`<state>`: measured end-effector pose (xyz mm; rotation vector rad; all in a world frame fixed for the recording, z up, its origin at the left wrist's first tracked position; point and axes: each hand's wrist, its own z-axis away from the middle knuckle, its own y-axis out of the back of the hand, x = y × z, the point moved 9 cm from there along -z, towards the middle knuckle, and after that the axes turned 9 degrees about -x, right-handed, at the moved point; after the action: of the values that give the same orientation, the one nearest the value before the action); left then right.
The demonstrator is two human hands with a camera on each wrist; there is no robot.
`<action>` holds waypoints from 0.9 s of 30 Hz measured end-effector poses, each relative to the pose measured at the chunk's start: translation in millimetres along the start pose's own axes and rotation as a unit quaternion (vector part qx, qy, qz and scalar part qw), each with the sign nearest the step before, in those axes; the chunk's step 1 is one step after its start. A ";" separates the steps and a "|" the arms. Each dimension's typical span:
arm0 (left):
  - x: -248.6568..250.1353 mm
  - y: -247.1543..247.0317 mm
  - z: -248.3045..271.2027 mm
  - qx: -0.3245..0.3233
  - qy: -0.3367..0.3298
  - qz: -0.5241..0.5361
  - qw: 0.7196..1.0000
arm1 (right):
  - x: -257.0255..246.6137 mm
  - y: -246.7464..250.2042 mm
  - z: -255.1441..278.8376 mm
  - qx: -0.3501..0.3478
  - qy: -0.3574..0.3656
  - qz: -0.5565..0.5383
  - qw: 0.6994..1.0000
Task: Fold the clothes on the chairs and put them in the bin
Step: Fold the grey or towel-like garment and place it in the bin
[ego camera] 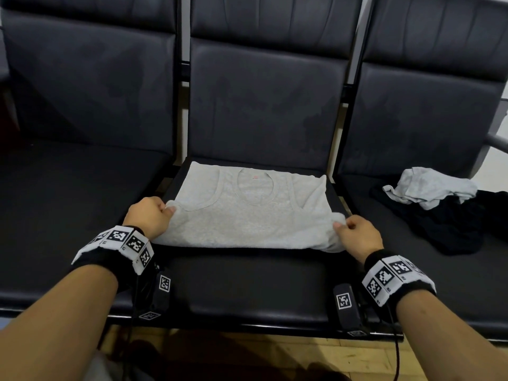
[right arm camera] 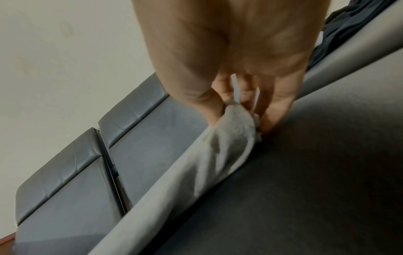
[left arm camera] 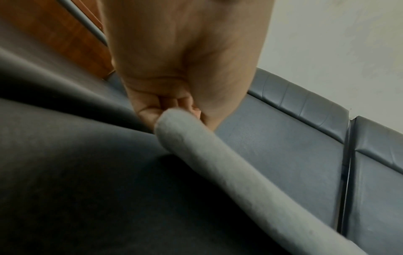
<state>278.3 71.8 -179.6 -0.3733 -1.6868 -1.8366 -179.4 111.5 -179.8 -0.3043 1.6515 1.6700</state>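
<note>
Hands [ego camera: 254, 226] pinching grey vest [ego camera: 247, 213] on black chair seat [ego camera: 247, 279], pale wall [left arm camera: 338, 43], seemingly wooden floor [ego camera: 316, 356]

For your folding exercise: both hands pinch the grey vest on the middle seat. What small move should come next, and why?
Probably lift both pinched edges and carry them toward the neckline. The left hand and right hand hold the vest at its sides, and it lies flat, neck away.

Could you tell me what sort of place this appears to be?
Probably a waiting area: joined black padded bench chairs along a plain pale wall, on a wooden floor. A light grey tank top lies on the middle seat.
</note>
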 end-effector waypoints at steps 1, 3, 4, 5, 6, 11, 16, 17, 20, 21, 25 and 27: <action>-1.7 -0.8 0.5 -0.005 0.005 0.003 1.000 | -3.7 4.7 2.2 0.021 0.023 -0.017 0.999; -4.7 -1.6 1.1 -0.012 0.012 0.009 1.000 | -10.2 8.4 5.6 0.037 0.064 -0.041 0.996; -4.9 -2.0 1.3 -0.016 0.011 0.011 1.000 | -12.1 7.7 6.6 0.032 0.073 -0.043 0.996; -5.5 -2.1 1.9 -0.018 0.009 0.011 1.000 | -11.4 5.2 5.9 0.023 0.070 -0.035 0.997; -5.1 -1.6 2.8 -0.017 0.006 0.008 1.000 | -10.1 2.5 4.8 0.011 0.060 -0.018 0.998; 1.7 3.6 4.3 0.009 -0.025 -0.038 0.999 | 5.1 -4.9 -3.2 -0.032 -0.006 0.049 0.998; 2.9 -3.5 5.0 -0.032 -0.013 -0.078 0.996 | 19.1 -8.7 -4.8 -0.061 -0.052 0.094 0.992; 1.4 -7.4 4.8 -0.047 -0.011 -0.086 0.995 | 20.8 -10.4 -5.4 -0.066 -0.055 0.099 0.991; -3.5 -7.7 4.3 -0.055 0.007 -0.111 0.992 | 25.7 -7.6 -7.0 -0.046 -0.079 0.089 0.992; -5.3 -4.5 3.7 -0.049 0.018 -0.116 0.992 | 27.5 -4.3 -6.5 -0.031 -0.094 0.078 0.992; -9.4 4.3 5.5 -0.046 0.053 -0.141 0.987 | 24.5 0.8 -1.5 -0.026 -0.130 0.051 0.990; -5.7 6.1 8.9 -0.042 0.043 -0.153 0.986 | 18.3 -2.7 0.8 -0.041 -0.120 0.047 0.991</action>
<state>284.7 81.8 -176.7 -0.0669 -1.6846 -2.1156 -190.0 118.2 -193.5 -0.0621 1.4403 1.7727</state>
